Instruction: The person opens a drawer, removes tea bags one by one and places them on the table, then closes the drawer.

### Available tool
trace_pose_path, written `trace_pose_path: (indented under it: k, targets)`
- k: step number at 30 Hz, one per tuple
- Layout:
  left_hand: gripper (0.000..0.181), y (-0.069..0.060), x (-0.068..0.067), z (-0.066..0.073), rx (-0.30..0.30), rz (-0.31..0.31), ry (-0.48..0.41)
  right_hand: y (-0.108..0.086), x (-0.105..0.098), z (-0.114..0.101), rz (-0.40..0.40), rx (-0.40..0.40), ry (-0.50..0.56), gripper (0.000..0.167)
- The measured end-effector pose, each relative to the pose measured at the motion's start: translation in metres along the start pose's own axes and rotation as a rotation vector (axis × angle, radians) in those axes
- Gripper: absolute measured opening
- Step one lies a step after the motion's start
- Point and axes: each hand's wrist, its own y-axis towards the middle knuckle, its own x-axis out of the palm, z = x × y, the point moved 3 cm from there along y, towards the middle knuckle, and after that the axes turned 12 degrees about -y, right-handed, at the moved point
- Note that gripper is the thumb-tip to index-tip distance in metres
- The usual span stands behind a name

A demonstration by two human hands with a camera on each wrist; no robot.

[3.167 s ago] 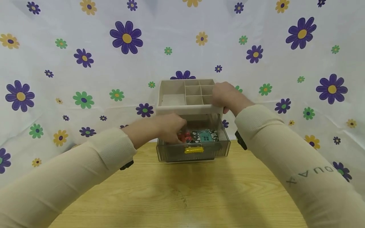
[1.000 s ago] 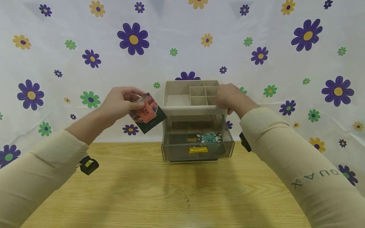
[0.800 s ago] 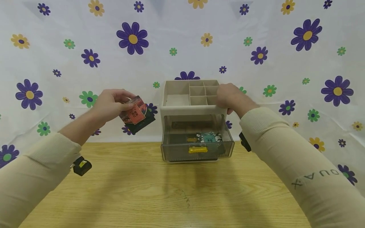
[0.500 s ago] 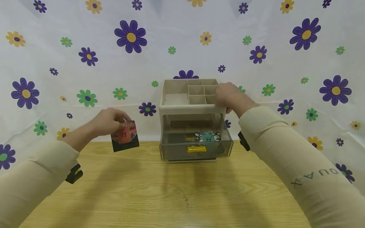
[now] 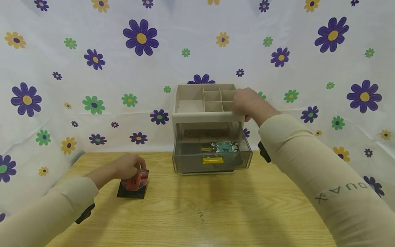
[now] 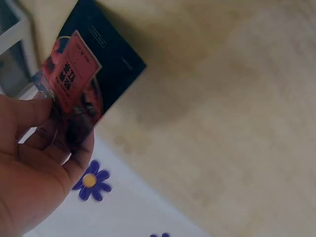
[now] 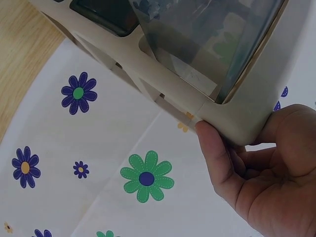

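Note:
My left hand (image 5: 130, 165) holds a square tea sachet (image 5: 132, 192) by its upper edge, low over the left of the table. The sachet is dark green with a red label. In the left wrist view, thumb and fingers pinch one corner of the sachet (image 6: 111, 61). My right hand (image 5: 245, 102) grips the upper right corner of a cream desktop organizer (image 5: 203, 117); the right wrist view has its thumb and fingers around that corner. The organizer's smoky see-through drawer (image 5: 185, 164) is pulled out. A teal-labelled sachet (image 5: 226, 146) lies inside it.
The organizer stands at the back of a wooden table (image 5: 172, 212), close to a white flowered cloth (image 5: 102, 20). Its top has one large compartment and several small ones. A yellow handle (image 5: 213, 160) sits on the drawer front.
My left hand has taken the red-labelled sachet out of the drawer, carried it left, and lowered it toward the table. My right hand has stayed on the organizer's corner.

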Motion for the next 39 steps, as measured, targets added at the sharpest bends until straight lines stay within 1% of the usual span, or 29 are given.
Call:
trace_pose_path:
  k: [3, 6, 8, 10, 11, 13, 14, 16, 18, 19, 20, 21, 23, 24, 25, 26, 29, 32, 35, 36, 39]
  targets:
    - [0.025, -0.003, 0.013, -0.010, 0.013, -0.001, 0.029, -0.001, -0.001, -0.002, 0.002, -0.004, -0.005, 0.029]
    - [0.022, -0.009, 0.021, -0.010, 0.045, 0.029, 0.131, -0.002, -0.001, -0.004, -0.003, -0.011, -0.012, 0.030]
    - [0.023, -0.014, 0.022, -0.003, 0.067, 0.063, 0.210, -0.002, -0.001, -0.004, -0.005, -0.012, -0.011, 0.030]
    - [0.024, -0.020, 0.023, 0.010, 0.088, 0.094, 0.279, -0.001, -0.001, -0.004, -0.005, -0.014, -0.018, 0.029]
    - [0.025, -0.024, 0.024, 0.017, 0.092, 0.100, 0.303, -0.001, -0.001, -0.004, -0.004, -0.016, -0.022, 0.028]
    - [0.016, -0.031, 0.028, 0.031, 0.108, 0.096, 0.342, 0.000, -0.002, -0.004, -0.004, -0.016, -0.024, 0.027]
    - [0.010, -0.035, 0.032, 0.037, 0.093, 0.081, 0.350, 0.000, -0.003, -0.003, -0.002, -0.016, -0.023, 0.027]
    - [0.009, -0.044, 0.043, 0.048, 0.062, 0.034, 0.380, 0.000, -0.004, -0.003, -0.002, -0.015, -0.005, 0.027]
    - [0.012, -0.054, 0.055, 0.051, 0.002, -0.025, 0.364, 0.001, -0.004, -0.003, -0.005, -0.020, 0.002, 0.028]
    - [0.016, -0.058, 0.060, 0.052, -0.040, -0.053, 0.340, 0.000, -0.004, -0.004, -0.006, -0.024, 0.002, 0.028]
    - [0.019, -0.062, 0.065, 0.052, -0.082, -0.081, 0.313, 0.001, -0.003, -0.004, -0.008, -0.028, -0.001, 0.028]
    - [0.020, -0.066, 0.069, 0.051, -0.104, -0.101, 0.287, 0.001, -0.003, -0.004, -0.010, -0.030, -0.002, 0.028]
    - [0.021, -0.071, 0.074, 0.048, -0.152, -0.118, 0.219, 0.001, -0.002, -0.004, -0.014, -0.033, -0.017, 0.028]
    - [0.020, -0.072, 0.075, 0.046, -0.164, -0.123, 0.202, 0.000, -0.002, -0.004, -0.015, -0.031, -0.016, 0.028]
    - [0.022, -0.073, 0.076, 0.045, -0.167, -0.128, 0.193, 0.000, -0.001, -0.003, -0.017, -0.028, -0.012, 0.028]
    - [0.024, -0.074, 0.076, 0.044, -0.158, -0.134, 0.209, 0.000, -0.001, -0.003, -0.016, -0.025, -0.010, 0.028]
    - [0.031, -0.074, 0.076, 0.041, -0.115, -0.136, 0.244, -0.001, -0.001, -0.002, -0.012, -0.019, -0.004, 0.028]
    - [0.042, -0.074, 0.075, 0.037, -0.099, -0.135, 0.264, -0.002, -0.001, -0.002, -0.006, -0.014, 0.002, 0.027]
    - [0.050, -0.073, 0.073, 0.031, -0.105, -0.128, 0.253, -0.003, -0.003, -0.003, -0.007, -0.006, 0.015, 0.027]
    - [0.051, -0.072, 0.072, 0.029, -0.098, -0.129, 0.270, -0.003, -0.003, -0.003, -0.008, -0.005, 0.018, 0.027]
    - [0.054, -0.070, 0.068, 0.021, -0.104, -0.114, 0.302, -0.004, -0.005, -0.005, -0.009, 0.000, 0.019, 0.029]
